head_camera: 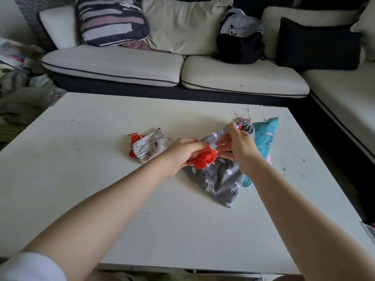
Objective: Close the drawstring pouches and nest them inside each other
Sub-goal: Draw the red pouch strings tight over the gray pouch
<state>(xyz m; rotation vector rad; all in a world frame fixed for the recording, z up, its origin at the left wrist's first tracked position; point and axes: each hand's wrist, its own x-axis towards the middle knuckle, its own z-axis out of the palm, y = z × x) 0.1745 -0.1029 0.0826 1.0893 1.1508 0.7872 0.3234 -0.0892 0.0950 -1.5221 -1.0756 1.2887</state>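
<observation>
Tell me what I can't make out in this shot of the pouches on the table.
Head view only:
- Small red fabric pouch: mostly covered by the left hand; whether its mouth is drawn shut is hidden.
- Right hand: fingertips motion-blurred, so its grip on the red cord is unclear.
- Turquoise unicorn-print pouch: largely hidden behind the grey unicorn-print pouch and the right forearm.

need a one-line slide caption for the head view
Left hand grips a red pouch while right hand pulls its cord, above a grey pouch on the table.
</observation>
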